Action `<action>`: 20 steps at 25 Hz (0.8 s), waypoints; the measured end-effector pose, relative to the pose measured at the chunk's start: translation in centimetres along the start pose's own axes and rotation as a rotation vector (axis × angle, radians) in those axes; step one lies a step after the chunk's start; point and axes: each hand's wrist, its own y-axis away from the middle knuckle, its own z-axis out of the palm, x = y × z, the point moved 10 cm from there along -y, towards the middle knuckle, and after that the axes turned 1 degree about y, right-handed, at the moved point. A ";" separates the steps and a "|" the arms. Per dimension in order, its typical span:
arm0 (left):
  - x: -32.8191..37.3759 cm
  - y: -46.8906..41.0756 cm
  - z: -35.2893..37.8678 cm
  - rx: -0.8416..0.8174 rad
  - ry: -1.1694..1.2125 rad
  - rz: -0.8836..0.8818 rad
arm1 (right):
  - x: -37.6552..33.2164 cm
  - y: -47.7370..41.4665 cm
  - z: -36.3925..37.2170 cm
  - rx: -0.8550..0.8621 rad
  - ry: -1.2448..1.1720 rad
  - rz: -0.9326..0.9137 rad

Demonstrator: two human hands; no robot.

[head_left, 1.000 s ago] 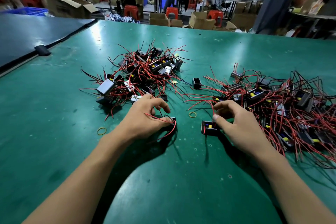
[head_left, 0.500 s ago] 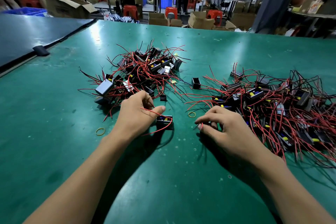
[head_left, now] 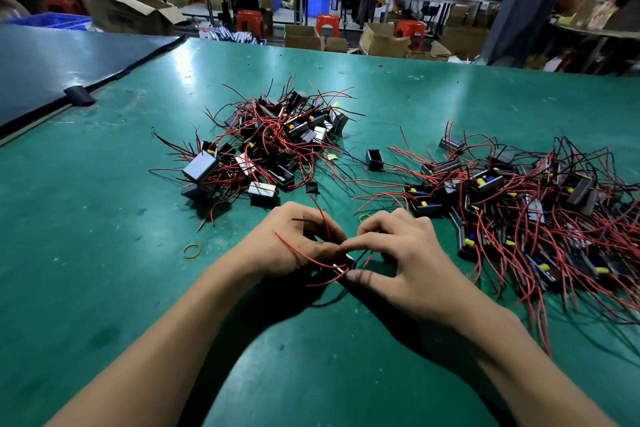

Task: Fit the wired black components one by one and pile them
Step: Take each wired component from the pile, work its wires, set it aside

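Observation:
Both hands meet over the green table (head_left: 104, 288) near its front middle. My left hand (head_left: 287, 243) and my right hand (head_left: 401, 253) pinch one small black wired component (head_left: 344, 265) between their fingertips; its red wires loop out over my left hand. The fingers hide most of it. A pile of black components with red wires (head_left: 273, 139) lies behind my left hand. A larger, looser heap of wired components (head_left: 526, 204) spreads to the right of my right hand.
A lone black housing (head_left: 374, 159) and a small black piece (head_left: 311, 186) lie between the piles. Rubber bands lie on the mat at front left (head_left: 192, 251) and behind my hands (head_left: 364, 217). A dark panel (head_left: 52, 69) borders the far left. People, boxes and stools stand behind.
My hands have come together. The right hand slid left from the heap's edge and now meets the left hand on one component, which has lifted and tilted between the fingertips.

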 end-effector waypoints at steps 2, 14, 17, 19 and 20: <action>-0.1 0.0 -0.1 0.002 0.017 0.009 | -0.3 0.1 0.1 -0.019 -0.013 -0.010; -0.8 -0.1 0.0 -0.026 0.035 -0.082 | -1.5 0.7 1.7 -0.247 -0.026 -0.034; -0.7 0.0 0.1 -0.018 0.016 -0.079 | -1.7 0.7 1.9 -0.266 -0.007 -0.036; -0.7 0.1 -0.4 0.011 0.031 -0.085 | -1.2 0.3 0.9 -0.198 -0.062 -0.008; -0.7 0.1 -0.7 0.033 0.059 -0.092 | -0.6 0.2 0.0 -0.144 -0.104 0.026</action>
